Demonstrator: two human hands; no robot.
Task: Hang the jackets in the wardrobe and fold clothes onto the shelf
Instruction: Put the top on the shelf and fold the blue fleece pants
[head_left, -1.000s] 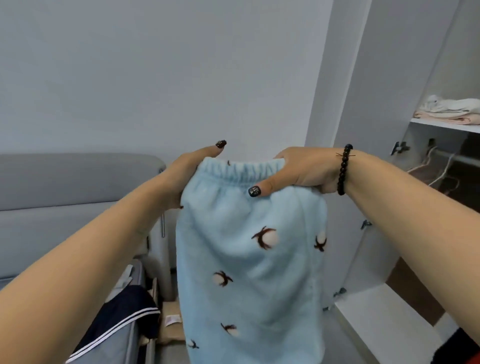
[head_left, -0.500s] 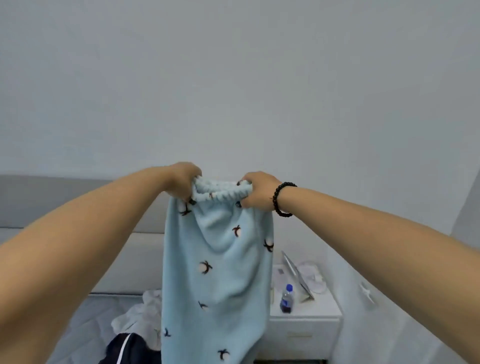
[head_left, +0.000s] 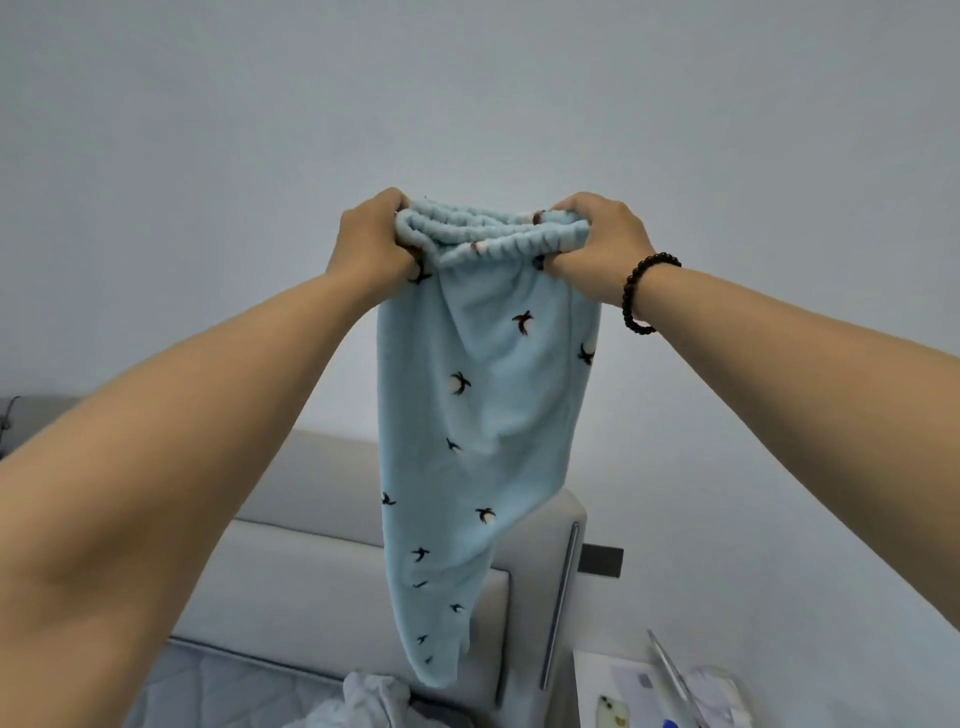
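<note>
A pair of light blue fleece trousers (head_left: 483, 415) with small dark and white motifs hangs in the air in front of the wall. My left hand (head_left: 371, 244) grips the left end of the elastic waistband. My right hand (head_left: 597, 244), with a dark bead bracelet at the wrist, grips the right end. Both arms are stretched out and raised. The trouser legs hang down together to just above the bed. The wardrobe is out of view.
A grey padded headboard (head_left: 322, 545) and the mattress (head_left: 218, 691) lie below. White crumpled clothing (head_left: 363, 701) sits on the bed. A white bedside table (head_left: 623, 691) at the lower right carries a phone (head_left: 612, 713) and papers. A dark wall socket (head_left: 600, 560) is beside the headboard.
My hands have lifted the trousers higher and spread the waistband a little wider. The view has tilted so the bed and bedside table sit lower in the frame.
</note>
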